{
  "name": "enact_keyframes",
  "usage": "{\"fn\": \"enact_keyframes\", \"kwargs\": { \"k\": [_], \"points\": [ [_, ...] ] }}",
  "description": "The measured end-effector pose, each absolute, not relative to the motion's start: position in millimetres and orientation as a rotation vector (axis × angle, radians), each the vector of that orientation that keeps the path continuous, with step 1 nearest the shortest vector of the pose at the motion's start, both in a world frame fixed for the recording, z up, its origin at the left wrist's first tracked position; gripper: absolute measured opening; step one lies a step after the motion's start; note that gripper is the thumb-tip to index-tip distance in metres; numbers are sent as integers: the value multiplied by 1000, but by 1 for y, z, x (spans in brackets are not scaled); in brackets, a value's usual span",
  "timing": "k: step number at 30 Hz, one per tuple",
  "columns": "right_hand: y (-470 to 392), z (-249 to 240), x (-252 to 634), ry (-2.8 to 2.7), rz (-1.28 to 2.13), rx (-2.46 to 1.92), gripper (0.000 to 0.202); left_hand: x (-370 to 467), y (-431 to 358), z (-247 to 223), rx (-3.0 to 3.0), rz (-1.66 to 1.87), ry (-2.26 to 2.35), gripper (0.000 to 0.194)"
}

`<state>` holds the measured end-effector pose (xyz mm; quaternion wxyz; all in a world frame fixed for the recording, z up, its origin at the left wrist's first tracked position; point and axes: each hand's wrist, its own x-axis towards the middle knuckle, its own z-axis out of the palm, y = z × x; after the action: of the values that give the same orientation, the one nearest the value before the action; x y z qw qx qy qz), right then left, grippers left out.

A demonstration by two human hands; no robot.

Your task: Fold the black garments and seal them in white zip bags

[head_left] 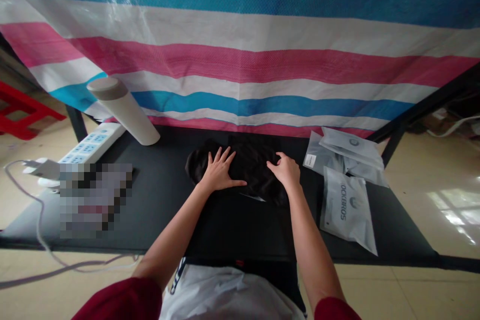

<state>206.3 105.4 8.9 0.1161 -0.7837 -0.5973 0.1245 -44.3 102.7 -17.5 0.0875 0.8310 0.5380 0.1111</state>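
A bunched black cloth (257,160) lies on the black table (157,210) in front of me. My left hand (220,172) rests on its left part, palm down, with the fingers spread and the thumb pointing right. At the cloth's right part is my right hand (285,170), its thumb and forefinger bent towards each other at the fabric. Whether it grips a fold is hard to make out. A small pale edge (253,197) shows at the cloth's near side.
Frosted plastic bags (348,205) lie at the right. A white bottle (127,115) stands at the back left, near a power strip (92,146) with a plugged-in charger and cable. Below these is a pixelated object (93,200). A striped sheet (240,65) hangs behind the table.
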Motion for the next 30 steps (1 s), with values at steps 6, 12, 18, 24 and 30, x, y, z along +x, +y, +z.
{"fn": "enact_keyframes", "kwargs": {
  "k": [6,12,18,24,30],
  "points": [
    [104,10,205,-1756,349,-2324,60,-44,101,-15,2447,321,1593,122],
    [102,7,202,-1770,272,-2317,62,-44,98,-13,2466,328,1604,119],
    [103,7,201,-1750,301,-2345,56,-43,98,-15,2463,325,1614,109],
    [104,5,203,-1753,303,-2324,52,-43,100,-19,2448,374,1636,94],
    [105,5,204,-1758,315,-2323,49,-42,99,-20,2441,372,1635,96]
  ]
}}
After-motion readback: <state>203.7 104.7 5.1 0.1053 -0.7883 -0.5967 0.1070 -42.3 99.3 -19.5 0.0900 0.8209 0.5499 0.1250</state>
